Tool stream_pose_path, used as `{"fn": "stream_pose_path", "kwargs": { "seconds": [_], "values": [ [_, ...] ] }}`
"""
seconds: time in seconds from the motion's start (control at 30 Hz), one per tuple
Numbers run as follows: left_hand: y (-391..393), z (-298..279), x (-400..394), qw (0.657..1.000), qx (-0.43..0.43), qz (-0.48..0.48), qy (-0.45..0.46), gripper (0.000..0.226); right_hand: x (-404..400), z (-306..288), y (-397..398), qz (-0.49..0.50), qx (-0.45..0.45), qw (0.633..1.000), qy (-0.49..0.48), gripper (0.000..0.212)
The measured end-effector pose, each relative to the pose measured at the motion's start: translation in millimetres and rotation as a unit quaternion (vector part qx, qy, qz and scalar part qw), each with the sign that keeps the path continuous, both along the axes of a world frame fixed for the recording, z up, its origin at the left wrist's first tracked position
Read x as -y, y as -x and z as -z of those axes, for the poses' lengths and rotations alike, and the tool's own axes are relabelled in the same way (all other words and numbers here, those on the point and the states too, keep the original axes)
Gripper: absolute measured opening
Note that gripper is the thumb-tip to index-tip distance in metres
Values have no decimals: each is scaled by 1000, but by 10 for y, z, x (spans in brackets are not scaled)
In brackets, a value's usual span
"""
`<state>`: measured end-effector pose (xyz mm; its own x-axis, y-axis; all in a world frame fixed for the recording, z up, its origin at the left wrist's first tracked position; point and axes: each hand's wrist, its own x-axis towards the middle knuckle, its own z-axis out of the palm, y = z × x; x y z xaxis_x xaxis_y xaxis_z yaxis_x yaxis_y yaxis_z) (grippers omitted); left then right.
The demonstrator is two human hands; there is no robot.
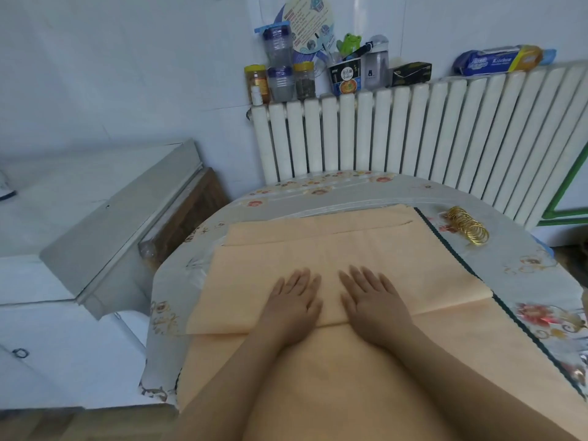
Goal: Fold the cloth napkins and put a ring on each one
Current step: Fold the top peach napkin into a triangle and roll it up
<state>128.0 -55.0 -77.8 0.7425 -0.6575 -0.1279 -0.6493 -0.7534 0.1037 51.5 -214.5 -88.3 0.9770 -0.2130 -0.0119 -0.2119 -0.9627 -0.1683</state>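
Peach napkins (334,249) lie stacked on the desk (525,281). Both hands, left (294,300) and right (370,302), press flat on the top fold, fingers straight, holding nothing. Folding is underway; next comes another fold, then fetching gold rings (467,226) at far right.

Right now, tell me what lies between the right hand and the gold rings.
In the head view, only flat peach napkin cloth, its dark scalloped edge and floral tablecloth lie between the right hand and the gold rings.

Peach cloth napkins (318,259) flat and stacked on the table, gold rings (467,226) bunched near their far-right corner.
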Motion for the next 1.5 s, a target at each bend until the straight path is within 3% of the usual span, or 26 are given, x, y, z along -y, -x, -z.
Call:
{"fn": "stream_pose_path", "kwargs": {
  "seconds": [0.07, 0.17, 0.27, 0.43, 0.5, 0.57, 0.63, 0.8, 0.9, 1.07, 1.17, 1.27, 1.37, 1.5],
  "values": [
    [-75, 42, -355, 1000, 8, -24, -1, 53, 5, -10, 10, 4, -8, 1000, 1, 54],
    [-212, 58, -865, 998, 9, -64, -11, 57, -65, -38, -4, 10, -18, 1000, -2, 52],
    [-244, 43, -1073, 997, 3, -71, -17, 85, -189, -105, -40, 23, -28, 999, 16, 52],
    [-415, -128, -872, 994, 48, -97, 18, 38, -603, -207, -294, -68, 40, 996, -32, 44],
    [-626, -195, -793, 992, 55, -98, 53, 24, -719, -168, -391, -99, 53, 993, -35, 49],
    [-868, -233, -743, 988, 30, -122, 95, 21, -752, -104, -410, -108, 73, 991, -21, 65],
    [-1114, -259, -733, 982, 20, -155, 103, 27, -743, -47, -407, -108, 89, 990, -22, 66],
    [-1512, -328, -719, 983, -51, -175, 24, 54, -756, 17, -431, -93, 123, 987, -42, 46],
    [-1719, -370, -646, 981, -55, -186, 9, 52, -738, 52, -454, -82, 151, 984, -45, 36],
    [-1888, -434, -587, 974, -59, -206, -77, 53, -719, 63, -464, -93, 152, 983, -53, 41],
    [-1816, -471, -544, 979, -11, -179, -94, 42, -710, 42, -465, -94, 157, 979, -87, 48],
    [-1592, -558, -541, 984, 24, -152, -87, 35, -663, 29, -469, -66, 193, 959, -195, 49],
    [-1244, -639, -496, 993, -42, -111, -11, 34, -627, 2, -452, -19, 239, 917, -318, 38],
    [-719, -615, -364, 989, -94, -54, 103, 38, -623, -54, -388, 24, 242, 892, -382, 34]
  ]
}}
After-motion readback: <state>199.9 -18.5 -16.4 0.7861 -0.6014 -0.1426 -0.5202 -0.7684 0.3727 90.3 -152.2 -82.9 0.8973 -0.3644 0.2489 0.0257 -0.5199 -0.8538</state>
